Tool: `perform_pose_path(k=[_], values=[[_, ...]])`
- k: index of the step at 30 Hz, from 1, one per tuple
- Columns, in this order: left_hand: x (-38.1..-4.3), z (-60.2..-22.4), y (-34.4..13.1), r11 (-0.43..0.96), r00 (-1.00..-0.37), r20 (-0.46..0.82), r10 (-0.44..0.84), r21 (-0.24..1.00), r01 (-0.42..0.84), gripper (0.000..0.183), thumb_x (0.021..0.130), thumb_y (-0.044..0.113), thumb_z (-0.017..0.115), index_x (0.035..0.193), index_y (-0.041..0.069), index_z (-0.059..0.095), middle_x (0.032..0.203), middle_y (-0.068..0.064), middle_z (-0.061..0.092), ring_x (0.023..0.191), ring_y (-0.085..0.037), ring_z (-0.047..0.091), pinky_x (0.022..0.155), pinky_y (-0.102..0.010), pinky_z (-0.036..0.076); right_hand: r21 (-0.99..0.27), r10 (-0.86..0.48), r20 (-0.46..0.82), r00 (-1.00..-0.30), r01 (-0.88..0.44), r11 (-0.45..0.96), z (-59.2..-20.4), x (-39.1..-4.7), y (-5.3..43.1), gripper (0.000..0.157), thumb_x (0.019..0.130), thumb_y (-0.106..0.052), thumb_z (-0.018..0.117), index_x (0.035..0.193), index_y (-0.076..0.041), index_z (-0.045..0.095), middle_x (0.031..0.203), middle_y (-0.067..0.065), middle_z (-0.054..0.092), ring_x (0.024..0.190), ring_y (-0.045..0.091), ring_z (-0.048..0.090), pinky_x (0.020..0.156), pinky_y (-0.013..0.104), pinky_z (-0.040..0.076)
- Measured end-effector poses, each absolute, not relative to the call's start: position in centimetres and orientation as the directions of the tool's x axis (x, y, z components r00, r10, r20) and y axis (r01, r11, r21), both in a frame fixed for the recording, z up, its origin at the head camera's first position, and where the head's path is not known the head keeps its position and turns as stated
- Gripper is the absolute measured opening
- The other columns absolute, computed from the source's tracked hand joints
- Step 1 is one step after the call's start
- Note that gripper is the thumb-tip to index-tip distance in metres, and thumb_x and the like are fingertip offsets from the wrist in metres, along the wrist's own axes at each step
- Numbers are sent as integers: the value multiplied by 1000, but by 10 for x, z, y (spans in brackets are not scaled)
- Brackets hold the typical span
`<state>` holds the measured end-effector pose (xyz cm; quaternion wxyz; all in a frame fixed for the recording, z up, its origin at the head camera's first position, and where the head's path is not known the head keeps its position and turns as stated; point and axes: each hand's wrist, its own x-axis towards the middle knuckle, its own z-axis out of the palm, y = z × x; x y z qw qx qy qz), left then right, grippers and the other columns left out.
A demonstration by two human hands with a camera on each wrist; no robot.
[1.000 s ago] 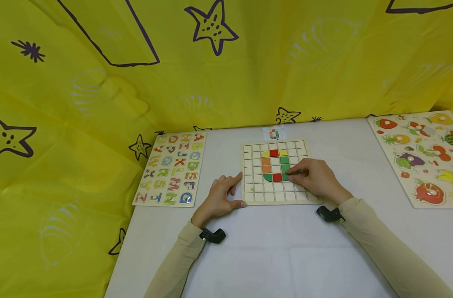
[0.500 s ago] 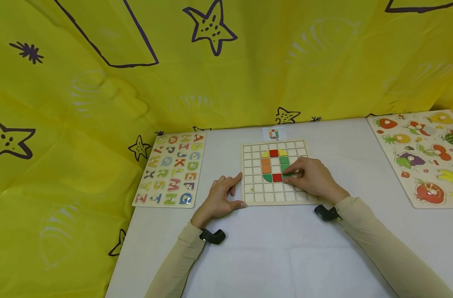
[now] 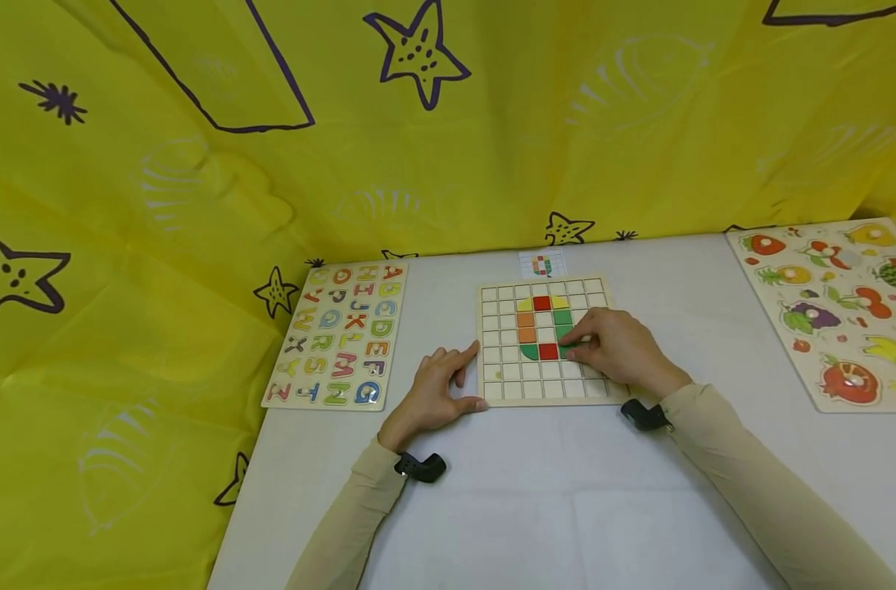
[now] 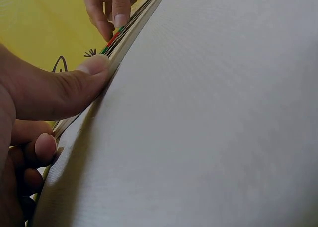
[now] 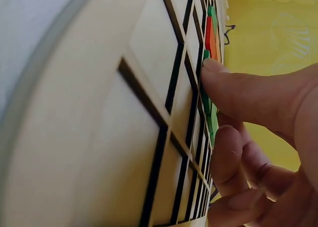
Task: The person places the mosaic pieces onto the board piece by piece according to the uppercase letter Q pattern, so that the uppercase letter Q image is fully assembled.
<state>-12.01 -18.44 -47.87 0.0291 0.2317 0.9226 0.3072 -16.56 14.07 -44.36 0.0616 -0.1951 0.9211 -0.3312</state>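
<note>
A wooden grid board (image 3: 510,391) lies on the table, bearing a ring of coloured tiles. Orange tiles (image 3: 527,328) form its left side, green tiles (image 3: 562,316) its right. Red tiles (image 3: 548,351) sit mid-top and mid-bottom, and yellow corner tiles (image 3: 559,302) are at the top. My right hand (image 3: 625,348) pinches a green tile (image 5: 206,55) at the ring's lower right corner, its thumb against the tile's edge; fingers partly cover it. My left hand (image 3: 435,392) steadies the board's near left corner, index finger at the left edge and thumb along the front edge.
A small pattern card (image 3: 542,265) lies behind the board. An alphabet puzzle board (image 3: 337,336) stands to the left, a fruit puzzle board (image 3: 834,319) to the right. Yellow cloth (image 3: 492,164) hangs behind and left of the white-covered table (image 3: 507,500).
My right hand has shifted slightly left, its fingers staying at the green tile in the lower right corner. The left hand and the board stay in place.
</note>
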Motion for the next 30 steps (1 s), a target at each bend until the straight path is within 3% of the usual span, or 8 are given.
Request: perform_pose_path(k=[5, 10, 18, 30], values=[[-119, -478, -183, 705, -892, 79, 445, 583, 404, 94, 79, 29, 94, 157, 2, 50, 80, 3, 49, 84, -13, 38, 82, -31, 25, -659, -376, 51, -925, -314, 684, -444, -163, 154, 16, 90, -16, 85, 105, -11, 84, 97, 5, 72, 78, 19, 56, 67, 30, 42], [-118, -477, -183, 711, -895, 67, 440, 583, 393, 93, 79, 29, 94, 157, 2, 50, 80, 3, 49, 84, -13, 37, 82, -31, 25, -633, -305, 58, -951, -271, 725, -445, -161, 186, 16, 90, -20, 85, 104, -12, 83, 97, 5, 72, 81, 19, 58, 70, 31, 44], [-119, -477, -185, 714, -898, 63, 435, 584, 387, 94, 79, 29, 94, 158, 3, 49, 80, 4, 48, 85, -13, 38, 83, -32, 25, -592, -280, -25, -960, -211, 778, -444, -153, 232, 34, 90, -31, 86, 113, -7, 80, 104, 11, 74, 86, 23, 61, 71, 32, 46], [-120, -479, -184, 702, -895, 76, 440, 592, 396, 94, 79, 29, 94, 158, 3, 49, 80, 4, 48, 85, -13, 37, 83, -32, 24, -586, -245, -55, -968, -167, 793, -455, -151, 227, 43, 93, -41, 82, 116, -5, 76, 105, 12, 74, 83, 20, 59, 69, 32, 44]])
